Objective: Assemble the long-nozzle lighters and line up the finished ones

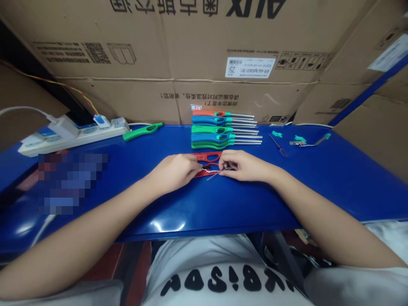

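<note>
Two red lighter casing halves [208, 156] lie side by side on the blue table, partly hidden by my hands. My left hand [182, 169] is closed in a pinch at the left end of the near half, by a thin white wire [208, 171]. Fingers of my right hand [239, 165] are closed around a small dark part at the right end, where the white wire runs in. A thin clear tube or stick [213, 175] slants down-left from my right fingertips. What lies inside the left pinch is too small to make out clearly.
Several assembled lighters [208, 129] are stacked behind my hands. At right lie a screwdriver [279, 146] and small teal parts [299, 139]. A green casing [143, 131] and a power strip [76, 136] are on the left. A cardboard box [191, 55] stands behind.
</note>
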`<state>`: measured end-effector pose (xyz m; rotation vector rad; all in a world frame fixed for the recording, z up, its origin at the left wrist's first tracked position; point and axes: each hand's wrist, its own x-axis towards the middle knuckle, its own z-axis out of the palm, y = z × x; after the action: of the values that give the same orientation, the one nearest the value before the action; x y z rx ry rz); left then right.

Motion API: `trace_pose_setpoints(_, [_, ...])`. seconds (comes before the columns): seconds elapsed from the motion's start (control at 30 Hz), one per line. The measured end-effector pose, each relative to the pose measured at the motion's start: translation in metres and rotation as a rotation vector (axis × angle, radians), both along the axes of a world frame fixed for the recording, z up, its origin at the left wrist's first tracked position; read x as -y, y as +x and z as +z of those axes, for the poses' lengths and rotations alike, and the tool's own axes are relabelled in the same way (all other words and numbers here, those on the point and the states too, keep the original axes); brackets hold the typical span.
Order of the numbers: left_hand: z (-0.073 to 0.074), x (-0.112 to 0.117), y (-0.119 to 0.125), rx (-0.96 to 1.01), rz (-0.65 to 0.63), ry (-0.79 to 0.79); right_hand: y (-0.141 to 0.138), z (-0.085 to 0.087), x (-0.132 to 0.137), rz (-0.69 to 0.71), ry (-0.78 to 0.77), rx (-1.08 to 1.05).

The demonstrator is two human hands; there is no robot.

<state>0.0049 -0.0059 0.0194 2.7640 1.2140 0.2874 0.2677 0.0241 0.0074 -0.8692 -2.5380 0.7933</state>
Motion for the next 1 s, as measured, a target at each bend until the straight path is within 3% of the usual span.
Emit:
trace_pose_setpoints(0.13, [-0.008,-0.009,-0.002,0.254,0.080,-0.162,-0.001,0.001,0.001,0.003,0.009,0.003])
trace_pose_setpoints(0.23, [-0.010,-0.012,-0.002,0.308,0.111,-0.220,-0.001,0.001,0.001,0.006,0.020,0.010])
trace_pose_setpoints(0.33, [-0.006,-0.007,0.000,0.195,0.100,-0.157,-0.001,0.001,0.001,0.012,0.032,0.011])
trace_pose_setpoints(0.5, [0.003,0.007,0.007,-0.165,0.089,0.055,-0.001,0.002,0.002,0.032,0.060,0.010])
trace_pose_setpoints(0.63, [0.009,0.014,0.009,-0.316,0.027,0.121,-0.002,0.004,0.005,0.049,0.078,0.024])
trace_pose_setpoints(0.83, [0.012,0.019,0.008,-0.303,-0.028,0.166,-0.006,0.002,0.006,-0.008,0.130,0.071])
trace_pose_setpoints(1.0, [0.000,0.010,0.006,-0.095,-0.025,0.016,-0.008,0.001,0.007,-0.155,0.171,0.155])
